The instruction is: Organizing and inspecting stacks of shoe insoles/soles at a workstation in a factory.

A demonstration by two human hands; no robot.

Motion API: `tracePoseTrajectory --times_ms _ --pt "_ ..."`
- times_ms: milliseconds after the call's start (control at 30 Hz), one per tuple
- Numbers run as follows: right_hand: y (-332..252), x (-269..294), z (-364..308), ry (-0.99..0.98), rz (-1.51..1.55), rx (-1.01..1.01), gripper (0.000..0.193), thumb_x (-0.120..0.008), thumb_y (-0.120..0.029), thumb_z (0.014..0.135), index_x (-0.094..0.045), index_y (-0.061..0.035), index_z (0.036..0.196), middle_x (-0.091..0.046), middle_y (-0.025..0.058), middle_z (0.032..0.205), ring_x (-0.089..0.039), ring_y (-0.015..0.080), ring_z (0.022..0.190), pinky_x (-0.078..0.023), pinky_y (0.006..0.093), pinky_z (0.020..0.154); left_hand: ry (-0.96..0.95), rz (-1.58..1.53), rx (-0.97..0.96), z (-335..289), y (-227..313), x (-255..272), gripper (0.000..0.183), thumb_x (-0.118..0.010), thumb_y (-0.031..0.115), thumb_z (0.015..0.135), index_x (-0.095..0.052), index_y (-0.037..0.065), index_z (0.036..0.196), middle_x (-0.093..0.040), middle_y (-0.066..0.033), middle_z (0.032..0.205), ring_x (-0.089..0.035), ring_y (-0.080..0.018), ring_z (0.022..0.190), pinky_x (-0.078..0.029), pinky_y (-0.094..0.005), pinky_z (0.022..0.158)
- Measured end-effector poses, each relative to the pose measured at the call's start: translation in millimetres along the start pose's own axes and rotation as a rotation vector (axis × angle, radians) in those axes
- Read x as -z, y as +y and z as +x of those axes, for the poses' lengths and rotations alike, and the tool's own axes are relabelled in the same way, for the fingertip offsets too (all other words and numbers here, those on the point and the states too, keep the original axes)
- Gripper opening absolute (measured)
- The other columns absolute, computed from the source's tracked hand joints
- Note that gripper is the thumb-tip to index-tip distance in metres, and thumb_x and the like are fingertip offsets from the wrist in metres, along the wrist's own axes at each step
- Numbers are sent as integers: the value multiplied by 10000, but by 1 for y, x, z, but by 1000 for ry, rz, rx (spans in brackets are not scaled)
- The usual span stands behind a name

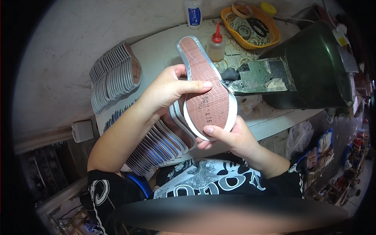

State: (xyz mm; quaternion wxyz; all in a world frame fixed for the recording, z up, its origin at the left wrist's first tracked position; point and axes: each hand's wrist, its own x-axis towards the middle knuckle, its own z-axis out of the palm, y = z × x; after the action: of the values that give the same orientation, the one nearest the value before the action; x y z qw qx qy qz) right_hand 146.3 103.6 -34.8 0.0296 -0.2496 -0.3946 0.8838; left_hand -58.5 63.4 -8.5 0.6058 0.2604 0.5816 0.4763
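Note:
Between my two hands I hold a shoe insole [206,94], its brown lined underside facing up, edged with silver and white wrapping. My left hand [176,86] grips its middle from the left, thumb lying across the brown face. At the wide lower end my right hand [231,137] pinches the rim, thumb on top and fingers beneath. Just right of the insole is the narrow arm of a dark green machine [266,76]; the insole's edge overlaps its tip, and whether they touch I cannot tell.
A bundle of silver-edged insoles [115,76] stands on the white table [168,43] at left. More stacked insoles [156,147] lie below my left forearm. Behind are a red-capped glue bottle [217,47], a white bottle [194,15] and an orange basket [250,25] of rubber bands.

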Motion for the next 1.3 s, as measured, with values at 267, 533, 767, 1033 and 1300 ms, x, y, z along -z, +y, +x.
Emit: tracePoseTrajectory --times_ms 267,533,767,1033,1300 --pt "-6 -7 19 79 135 127 272 -580 -174 911 -600 65 1039 -670 138 843 -669 168 706 -550 257 662 -52 666 -353 39 26 36 1007 -839 249 608 -296 -37 1407 -362 -257 1397 -348 -288 1313 -311 -340 1062" --pt "-10 -17 28 107 271 206 294 -523 -184 948 -582 75 1073 -660 156 931 -677 193 792 -555 281 713 -491 883 -101 64 57 35 451 -795 258 692 -559 15 989 -598 -14 854 -545 -103 813 -454 -246 732" --pt "-10 -15 26 123 280 223 333 -498 -210 963 -555 79 1118 -650 182 994 -682 227 844 -559 278 719 -268 990 -189 39 51 36 451 -747 390 732 -565 24 922 -565 -34 772 -524 -117 751 -430 -259 657" --pt "-17 -7 26 107 289 190 380 -503 -255 958 -527 87 1122 -645 191 998 -681 241 847 -578 290 714 6 854 -164 5 23 32 423 -734 390 769 -552 18 859 -549 -31 701 -486 -81 593 -369 -221 476" --pt "-26 -2 26 120 146 194 353 -519 -269 950 -558 48 1100 -664 154 960 -681 187 798 -575 264 678 197 863 -82 -11 15 20 492 -741 431 754 -603 -40 785 -588 -81 646 -551 -119 554 -416 -251 466"
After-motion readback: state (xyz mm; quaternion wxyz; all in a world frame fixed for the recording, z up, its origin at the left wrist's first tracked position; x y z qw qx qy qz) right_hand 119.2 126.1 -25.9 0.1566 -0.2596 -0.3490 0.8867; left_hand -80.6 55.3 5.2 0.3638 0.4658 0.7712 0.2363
